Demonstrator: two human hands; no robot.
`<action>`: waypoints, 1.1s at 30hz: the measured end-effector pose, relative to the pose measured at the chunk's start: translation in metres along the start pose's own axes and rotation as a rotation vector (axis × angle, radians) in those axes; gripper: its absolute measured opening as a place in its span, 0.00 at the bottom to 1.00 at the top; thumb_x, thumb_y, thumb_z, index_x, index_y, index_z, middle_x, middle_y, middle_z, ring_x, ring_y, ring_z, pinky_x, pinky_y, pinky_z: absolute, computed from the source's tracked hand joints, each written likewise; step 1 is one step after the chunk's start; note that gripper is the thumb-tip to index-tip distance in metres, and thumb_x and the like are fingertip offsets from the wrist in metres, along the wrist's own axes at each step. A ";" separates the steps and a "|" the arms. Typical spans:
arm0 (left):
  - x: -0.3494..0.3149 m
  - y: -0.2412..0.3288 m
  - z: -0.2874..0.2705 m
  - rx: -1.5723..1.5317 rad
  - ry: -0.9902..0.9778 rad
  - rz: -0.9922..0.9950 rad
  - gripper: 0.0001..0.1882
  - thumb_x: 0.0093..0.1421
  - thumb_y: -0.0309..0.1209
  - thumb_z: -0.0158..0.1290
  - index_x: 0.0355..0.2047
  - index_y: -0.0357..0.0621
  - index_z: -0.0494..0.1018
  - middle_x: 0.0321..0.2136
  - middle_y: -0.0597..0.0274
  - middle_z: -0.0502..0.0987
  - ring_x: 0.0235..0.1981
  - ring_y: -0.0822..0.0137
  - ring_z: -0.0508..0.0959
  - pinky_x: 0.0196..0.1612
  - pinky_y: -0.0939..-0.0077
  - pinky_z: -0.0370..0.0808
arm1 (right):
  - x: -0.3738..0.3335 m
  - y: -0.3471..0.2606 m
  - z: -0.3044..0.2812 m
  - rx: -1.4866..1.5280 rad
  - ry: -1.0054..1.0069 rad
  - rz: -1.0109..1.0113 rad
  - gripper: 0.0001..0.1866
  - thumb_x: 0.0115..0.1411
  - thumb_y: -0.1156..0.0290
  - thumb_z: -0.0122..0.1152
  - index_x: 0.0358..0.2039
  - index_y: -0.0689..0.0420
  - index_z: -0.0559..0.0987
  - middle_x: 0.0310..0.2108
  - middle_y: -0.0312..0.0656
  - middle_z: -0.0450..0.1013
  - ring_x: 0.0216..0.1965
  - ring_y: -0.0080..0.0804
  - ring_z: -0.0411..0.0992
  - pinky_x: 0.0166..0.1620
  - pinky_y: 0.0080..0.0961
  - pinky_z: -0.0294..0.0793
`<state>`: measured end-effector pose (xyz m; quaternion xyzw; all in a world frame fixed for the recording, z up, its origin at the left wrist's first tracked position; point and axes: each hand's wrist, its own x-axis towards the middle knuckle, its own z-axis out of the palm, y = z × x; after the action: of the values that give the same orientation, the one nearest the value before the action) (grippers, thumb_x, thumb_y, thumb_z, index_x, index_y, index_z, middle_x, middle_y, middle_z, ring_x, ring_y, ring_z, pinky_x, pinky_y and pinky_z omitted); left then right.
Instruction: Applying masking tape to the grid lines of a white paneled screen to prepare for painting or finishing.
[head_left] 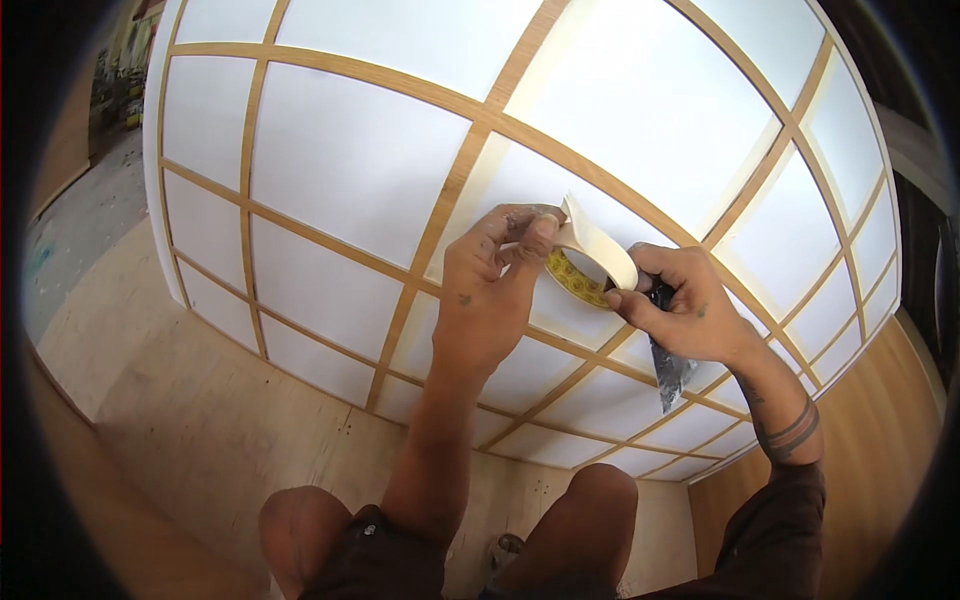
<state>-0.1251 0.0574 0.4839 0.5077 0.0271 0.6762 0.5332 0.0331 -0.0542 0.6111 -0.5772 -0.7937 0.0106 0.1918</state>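
Note:
A roll of cream masking tape [612, 255] with a yellow patterned core is held up between my two hands. My left hand [497, 270] pinches the tape's loose end between thumb and fingers. On the roll's other side, my right hand [688, 300] grips the rim with its thumb and fingers. A dark, paint-smeared flat blade [672, 370], perhaps a scraper, hangs down below the right hand, its upper part hidden by the palm. Behind both hands stands a large white panel [360, 150] with a grid of wooden strips [460, 185]. Cream tape edges several of its squares.
Beneath the panel lies a pale plywood floor [200, 420]. A brown wooden board [850, 450] stands at the right. My bent knees [600, 500] are close below my hands. At the far left, a grey paint-spotted floor [95, 230] shows beyond the panel.

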 end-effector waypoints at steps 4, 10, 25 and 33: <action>0.000 0.000 0.000 -0.145 0.022 -0.009 0.16 0.75 0.36 0.60 0.50 0.32 0.80 0.42 0.59 0.83 0.44 0.73 0.80 0.51 0.75 0.77 | 0.000 0.009 0.005 -0.022 0.002 -0.047 0.09 0.65 0.72 0.70 0.42 0.64 0.86 0.21 0.33 0.75 0.22 0.15 0.69 0.26 0.21 0.69; 0.000 -0.009 0.002 -0.206 0.015 -0.024 0.13 0.74 0.34 0.61 0.46 0.34 0.80 0.40 0.62 0.82 0.42 0.74 0.79 0.49 0.77 0.76 | 0.002 0.012 0.008 -0.044 0.013 -0.092 0.09 0.64 0.70 0.73 0.37 0.63 0.86 0.16 0.35 0.73 0.17 0.16 0.68 0.21 0.22 0.66; 0.002 -0.023 -0.001 -0.260 0.004 -0.093 0.12 0.75 0.33 0.60 0.44 0.34 0.80 0.38 0.63 0.82 0.43 0.76 0.76 0.50 0.77 0.74 | 0.004 0.010 0.013 -0.153 -0.003 -0.111 0.13 0.61 0.66 0.75 0.29 0.63 0.84 0.11 0.41 0.68 0.12 0.24 0.66 0.19 0.26 0.64; 0.001 -0.022 -0.001 -0.289 -0.010 -0.131 0.08 0.74 0.31 0.60 0.42 0.36 0.79 0.36 0.65 0.81 0.38 0.78 0.75 0.43 0.79 0.74 | 0.008 0.008 0.014 -0.107 -0.068 -0.141 0.16 0.67 0.62 0.72 0.28 0.60 0.83 0.11 0.39 0.69 0.13 0.23 0.66 0.20 0.25 0.64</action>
<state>-0.1100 0.0677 0.4713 0.4261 -0.0399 0.6344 0.6438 0.0342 -0.0409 0.5985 -0.5285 -0.8379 -0.0260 0.1340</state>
